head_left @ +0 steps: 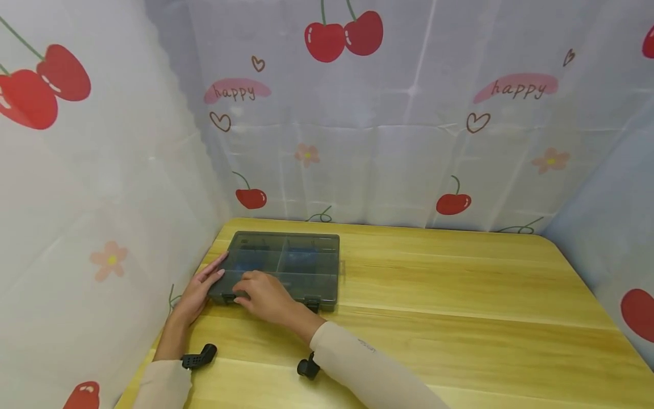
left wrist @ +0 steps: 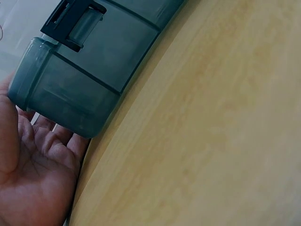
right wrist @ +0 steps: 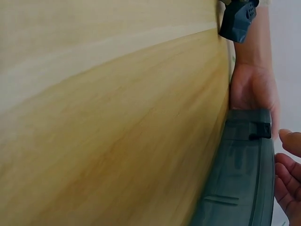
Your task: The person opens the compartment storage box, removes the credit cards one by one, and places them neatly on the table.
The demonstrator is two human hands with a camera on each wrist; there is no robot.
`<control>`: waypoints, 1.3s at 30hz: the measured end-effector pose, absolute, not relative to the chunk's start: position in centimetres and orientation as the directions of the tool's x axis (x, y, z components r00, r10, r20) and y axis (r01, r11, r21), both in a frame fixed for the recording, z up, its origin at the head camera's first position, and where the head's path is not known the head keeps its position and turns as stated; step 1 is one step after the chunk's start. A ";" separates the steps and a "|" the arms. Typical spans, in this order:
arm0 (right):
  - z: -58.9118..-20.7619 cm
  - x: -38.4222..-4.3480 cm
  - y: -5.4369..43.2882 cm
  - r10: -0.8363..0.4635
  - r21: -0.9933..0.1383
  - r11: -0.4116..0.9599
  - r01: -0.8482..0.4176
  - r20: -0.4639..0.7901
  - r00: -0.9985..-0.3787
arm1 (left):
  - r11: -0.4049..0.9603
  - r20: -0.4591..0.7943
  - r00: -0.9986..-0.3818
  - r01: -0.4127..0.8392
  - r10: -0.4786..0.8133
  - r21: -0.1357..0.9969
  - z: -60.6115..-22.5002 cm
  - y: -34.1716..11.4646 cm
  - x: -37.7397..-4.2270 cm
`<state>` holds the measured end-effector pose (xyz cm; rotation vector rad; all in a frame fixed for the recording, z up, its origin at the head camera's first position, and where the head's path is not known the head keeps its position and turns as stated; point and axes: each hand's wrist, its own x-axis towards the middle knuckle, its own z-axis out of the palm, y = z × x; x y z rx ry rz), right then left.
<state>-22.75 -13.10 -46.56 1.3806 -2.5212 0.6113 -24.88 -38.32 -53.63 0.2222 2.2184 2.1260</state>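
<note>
Box (head_left: 311, 278) gripped at its left end by left hand (head_left: 196, 292); right hand (head_left: 268, 298) half-curled near latch (left wrist: 61, 23), apparently nothing held. Probably light, stiff, slick; best held by both ends.

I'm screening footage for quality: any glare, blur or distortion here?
Head view: pale sheen low on the table, blue contents indistinct inside the tinted box; left wrist view: table grain looks soft; right wrist view: the box's long edge bows, perhaps lens distortion.
</note>
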 end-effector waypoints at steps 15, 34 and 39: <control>-47.4 -23.1 -14.3 -0.729 -0.268 0.502 -0.822 0.381 -0.569 | 0.020 0.058 -0.988 0.062 0.146 0.998 -53.7 -38.1 -25.0; -47.2 -23.0 -15.4 -0.635 -0.447 0.552 -0.704 0.322 -0.702 | 0.007 0.068 -0.988 0.070 0.136 0.998 -53.5 -38.1 -24.9; -47.0 -22.9 -15.6 -0.617 -0.470 0.563 -0.679 0.308 -0.724 | 0.008 0.062 -0.989 0.063 0.136 0.998 -53.6 -38.2 -25.0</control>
